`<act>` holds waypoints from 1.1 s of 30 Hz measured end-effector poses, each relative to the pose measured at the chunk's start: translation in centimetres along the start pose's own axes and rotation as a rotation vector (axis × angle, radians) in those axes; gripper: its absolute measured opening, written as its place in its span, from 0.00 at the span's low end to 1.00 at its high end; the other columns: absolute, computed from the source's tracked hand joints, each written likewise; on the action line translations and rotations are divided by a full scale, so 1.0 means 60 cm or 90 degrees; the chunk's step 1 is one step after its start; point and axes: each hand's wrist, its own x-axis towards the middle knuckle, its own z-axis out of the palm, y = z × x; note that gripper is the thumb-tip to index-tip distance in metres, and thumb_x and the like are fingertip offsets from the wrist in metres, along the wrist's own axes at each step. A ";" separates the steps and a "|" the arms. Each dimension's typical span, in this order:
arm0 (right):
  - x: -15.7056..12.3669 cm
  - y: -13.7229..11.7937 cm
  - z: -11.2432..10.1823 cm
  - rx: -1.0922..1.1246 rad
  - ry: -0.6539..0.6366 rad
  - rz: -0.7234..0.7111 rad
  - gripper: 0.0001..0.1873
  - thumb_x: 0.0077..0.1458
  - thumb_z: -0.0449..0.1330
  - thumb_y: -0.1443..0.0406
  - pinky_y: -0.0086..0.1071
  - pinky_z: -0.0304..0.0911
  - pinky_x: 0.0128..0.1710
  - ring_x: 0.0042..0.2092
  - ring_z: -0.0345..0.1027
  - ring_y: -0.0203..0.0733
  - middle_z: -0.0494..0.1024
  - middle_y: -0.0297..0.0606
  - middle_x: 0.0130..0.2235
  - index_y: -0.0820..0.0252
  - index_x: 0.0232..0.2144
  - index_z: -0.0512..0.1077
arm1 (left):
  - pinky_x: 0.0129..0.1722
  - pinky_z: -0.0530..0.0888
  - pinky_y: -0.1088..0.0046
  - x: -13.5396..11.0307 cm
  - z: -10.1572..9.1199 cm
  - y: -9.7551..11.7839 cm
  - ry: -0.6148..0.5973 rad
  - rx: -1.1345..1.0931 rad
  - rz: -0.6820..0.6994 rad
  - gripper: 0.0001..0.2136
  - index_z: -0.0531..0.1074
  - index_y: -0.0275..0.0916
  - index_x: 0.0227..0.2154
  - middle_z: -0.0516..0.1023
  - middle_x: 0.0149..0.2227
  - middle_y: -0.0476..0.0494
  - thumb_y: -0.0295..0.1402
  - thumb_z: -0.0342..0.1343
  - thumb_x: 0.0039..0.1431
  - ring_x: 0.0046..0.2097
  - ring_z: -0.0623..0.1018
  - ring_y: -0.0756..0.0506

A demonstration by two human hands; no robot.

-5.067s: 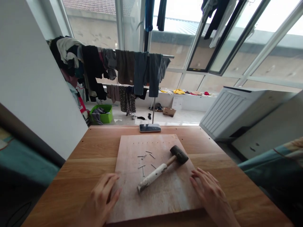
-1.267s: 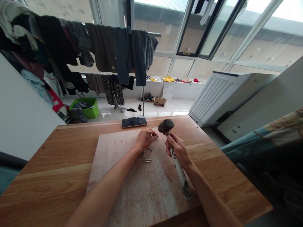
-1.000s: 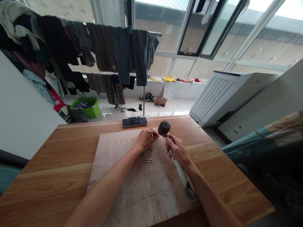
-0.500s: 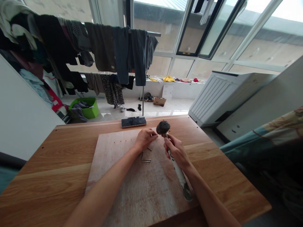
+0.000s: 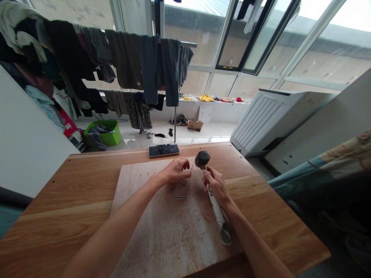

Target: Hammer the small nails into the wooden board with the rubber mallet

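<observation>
My right hand [image 5: 216, 187] is closed around the white, worn handle of a black-headed mallet [image 5: 202, 158], gripping high up near the head. The handle's end points back toward me. The head hovers just right of a thin nail [image 5: 192, 166] that stands upright in a pale wooden board [image 5: 162, 235]. Just left of the nail is my left hand [image 5: 176, 172], resting on the board with its fingers loosely curled and slightly apart, fingertips a little short of the nail. Several loose nails [image 5: 179, 192] lie on the board between my hands.
The board lies on a wooden table [image 5: 72, 200]. A dark phone [image 5: 164, 150] rests at the table's far edge. Beyond stand a clothes rack [image 5: 130, 61], a green basket [image 5: 106, 131] on the floor, and a white appliance [image 5: 272, 116] at the right.
My left hand has drawn back slightly from the upright nail, which it was pinching before. The mallet head has moved a little right and lower. Five seconds ago both hands lay flat by the board.
</observation>
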 end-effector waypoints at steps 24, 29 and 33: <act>0.007 0.003 -0.003 -0.091 -0.019 0.088 0.17 0.56 0.52 0.50 0.26 0.63 0.12 0.16 0.69 0.37 0.70 0.27 0.21 0.56 0.34 0.66 | 0.30 0.70 0.79 -0.017 0.012 -0.025 0.211 -0.196 -0.076 0.12 0.73 0.41 0.44 0.77 0.30 0.52 0.27 0.56 0.56 0.29 0.75 0.52; 0.006 0.000 -0.003 -0.095 -0.018 0.084 0.16 0.56 0.53 0.50 0.27 0.64 0.12 0.16 0.69 0.38 0.70 0.26 0.21 0.56 0.34 0.66 | 0.32 0.71 0.78 -0.022 0.023 -0.031 0.173 -0.161 -0.041 0.08 0.72 0.41 0.41 0.77 0.32 0.52 0.28 0.56 0.58 0.30 0.75 0.52; 0.005 -0.003 -0.003 -0.088 -0.019 0.084 0.16 0.56 0.53 0.51 0.28 0.64 0.12 0.16 0.68 0.38 0.70 0.26 0.21 0.56 0.35 0.67 | 0.32 0.71 0.77 -0.024 0.021 -0.029 0.165 -0.146 -0.038 0.07 0.72 0.41 0.39 0.77 0.31 0.51 0.28 0.55 0.58 0.30 0.75 0.52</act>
